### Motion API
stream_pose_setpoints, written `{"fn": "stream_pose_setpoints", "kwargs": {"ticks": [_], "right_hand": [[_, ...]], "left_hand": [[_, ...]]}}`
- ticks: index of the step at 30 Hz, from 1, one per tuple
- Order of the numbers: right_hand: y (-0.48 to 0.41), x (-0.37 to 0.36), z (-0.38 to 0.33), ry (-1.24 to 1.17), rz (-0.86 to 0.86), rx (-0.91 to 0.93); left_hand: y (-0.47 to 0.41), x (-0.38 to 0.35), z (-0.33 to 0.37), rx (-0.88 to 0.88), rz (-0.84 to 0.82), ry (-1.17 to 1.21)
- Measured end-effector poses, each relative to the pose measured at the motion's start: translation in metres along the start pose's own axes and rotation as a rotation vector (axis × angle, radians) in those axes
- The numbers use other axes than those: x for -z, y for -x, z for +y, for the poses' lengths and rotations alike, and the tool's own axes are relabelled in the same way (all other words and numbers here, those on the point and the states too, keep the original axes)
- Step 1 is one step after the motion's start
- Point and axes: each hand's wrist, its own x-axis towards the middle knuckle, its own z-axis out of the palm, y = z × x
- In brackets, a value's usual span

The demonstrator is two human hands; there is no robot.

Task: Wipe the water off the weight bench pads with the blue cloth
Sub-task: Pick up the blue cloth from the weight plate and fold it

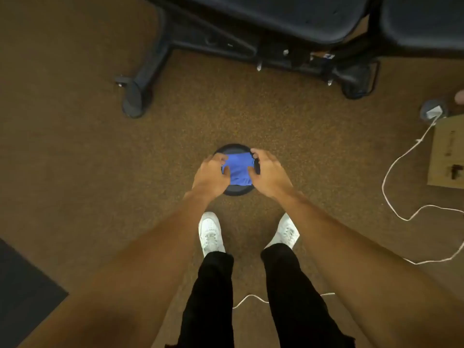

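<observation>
- blue cloth (237, 169) held between both hands, bunched, over a dark round disc (233, 147) on the brown carpet (75, 121)
- left hand (211, 175) – fingers curled onto the cloth's left edge, gripping it
- right hand (267, 173) – fingers curled onto the right edge, same grip
- weight bench pads (288, 16) at top of view, well apart from the cloth; water not discernible
- bench frame (175, 38) below the pads
- white shoes (210, 233), white cable (401, 162), cardboard box (447, 151) at right
</observation>
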Motion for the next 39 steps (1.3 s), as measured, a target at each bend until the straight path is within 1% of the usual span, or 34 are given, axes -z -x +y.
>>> {"fn": "stream_pose_setpoints", "kwargs": {"ticks": [4, 7, 13, 18, 21, 23, 26, 28, 35, 39], "right_hand": [[-0.026, -0.017, 0.017, 0.055, -0.037, -0.008], [-0.041, -0.029, 0.024, 0.105, -0.058, -0.008], [-0.054, -0.043, 0.029, 0.154, -0.032, -0.042], [-0.055, -0.046, 0.031, 0.143, 0.024, -0.061], [-0.046, -0.038, 0.024, 0.12, 0.049, -0.054], [-0.039, -0.029, 0.017, 0.052, 0.045, -0.049], [-0.029, -0.01, 0.002, -0.119, 0.022, -0.089], [-0.024, 0.006, -0.013, -0.191, 0.049, -0.111], [-0.009, 0.071, -0.061, -0.418, 0.278, -0.154], [0.003, 0.109, -0.085, -0.545, 0.426, -0.138]], "left_hand": [[-0.025, -0.015, -0.011, -0.005, -0.009, -0.118], [-0.038, -0.026, -0.016, -0.007, -0.019, -0.152], [-0.053, -0.036, -0.025, 0.027, 0.007, -0.113], [-0.051, -0.032, -0.025, -0.031, 0.003, -0.156], [-0.043, -0.024, -0.021, -0.026, -0.029, -0.105], [-0.036, -0.016, -0.015, -0.017, -0.047, -0.044], [-0.028, 0.002, 0.001, -0.02, -0.047, 0.017], [-0.026, 0.017, 0.018, -0.037, -0.036, 0.053], [-0.031, 0.07, 0.087, -0.124, 0.028, 0.135], [-0.029, 0.099, 0.138, -0.218, 0.03, 0.139]]}}
